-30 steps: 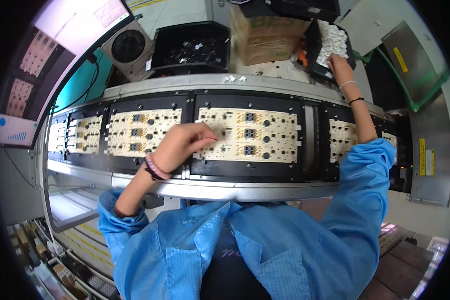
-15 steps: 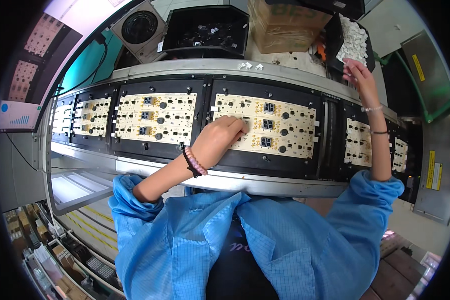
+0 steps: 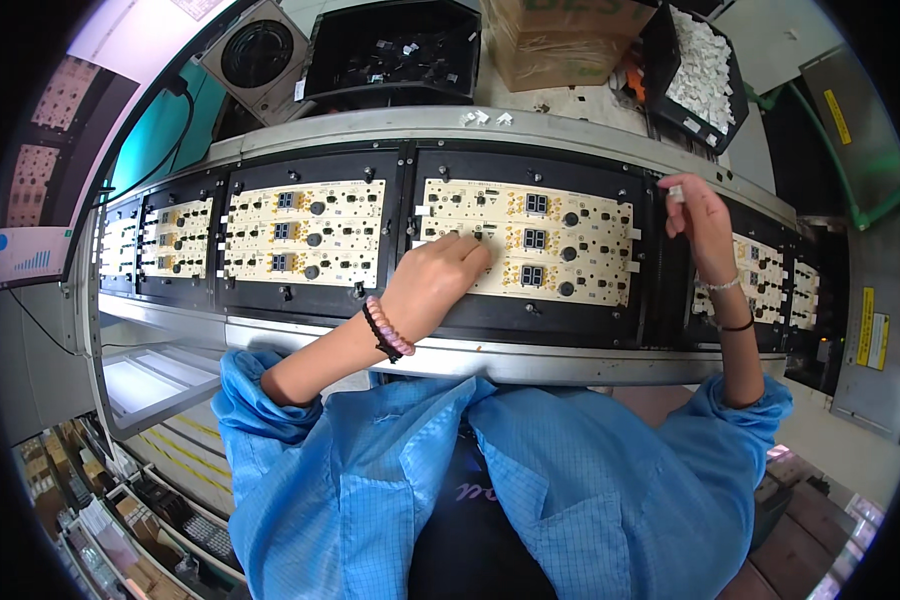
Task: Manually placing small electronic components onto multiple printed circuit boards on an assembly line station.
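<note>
A cream circuit board panel [image 3: 595, 275] with three black two-digit displays lies in a black carrier frame [image 3: 570, 325] in front of me. My left hand [image 3: 435, 275] rests over the panel's left part, fingers curled and pressed together at its surface; anything between the fingertips is hidden. My right hand [image 3: 705, 225] is raised beyond the panel's right end, pinching a small white connector [image 3: 676, 194] between thumb and fingers. White pieces [image 3: 635, 234] sit along the panel's edges.
Further cream panels [image 3: 350, 235] stand in frames to the left and right. Behind the metal rail [image 3: 370, 124] are a bin of white connectors [image 3: 703, 80], a cardboard box [image 3: 555, 50], a black bin [image 3: 390, 55] and a fan [image 3: 257, 55]. Loose white connectors [image 3: 483, 117] lie on the rail.
My right hand has come back from the bin of white connectors toward me, a white connector now plain in its fingers. My left hand stays over the panel.
</note>
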### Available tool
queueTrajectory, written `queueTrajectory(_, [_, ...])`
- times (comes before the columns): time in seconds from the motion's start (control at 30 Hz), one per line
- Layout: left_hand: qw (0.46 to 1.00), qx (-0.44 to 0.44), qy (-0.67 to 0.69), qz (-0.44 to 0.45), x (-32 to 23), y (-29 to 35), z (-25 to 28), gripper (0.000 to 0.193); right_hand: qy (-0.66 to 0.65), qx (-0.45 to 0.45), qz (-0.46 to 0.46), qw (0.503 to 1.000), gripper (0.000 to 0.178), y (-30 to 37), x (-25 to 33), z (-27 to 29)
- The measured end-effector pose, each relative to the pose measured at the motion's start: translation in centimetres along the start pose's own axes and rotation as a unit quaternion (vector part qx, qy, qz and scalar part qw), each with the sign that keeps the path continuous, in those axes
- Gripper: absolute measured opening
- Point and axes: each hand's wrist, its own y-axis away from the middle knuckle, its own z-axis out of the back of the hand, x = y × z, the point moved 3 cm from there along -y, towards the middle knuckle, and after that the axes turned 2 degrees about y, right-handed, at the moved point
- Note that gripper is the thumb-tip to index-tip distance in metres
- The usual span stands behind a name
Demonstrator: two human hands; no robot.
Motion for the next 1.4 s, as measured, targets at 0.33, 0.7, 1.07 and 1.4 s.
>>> queueTrajectory(0.33, [0.996,-0.072,0.011,0.047,1.2,0.4,3.6,0.02,0.242,0.085,-0.024,0.966,0.019,7.8,-1.1,1.0])
queueTrajectory(0.7, [0.993,-0.062,0.044,0.095,1.3,0.1,2.8,0.017,0.485,0.064,0.184,0.852,0.021,8.0,-2.0,1.1])
queueTrajectory(1.07, [0.993,-0.067,0.049,0.084,1.9,1.7,3.5,0.016,0.475,0.034,0.209,0.854,0.017,8.7,-2.0,0.4])
queueTrajectory(1.4, [0.987,-0.082,0.066,0.121,3.0,3.4,3.3,0.017,0.485,0.052,0.192,0.852,0.022,9.4,-2.4,-0.5])
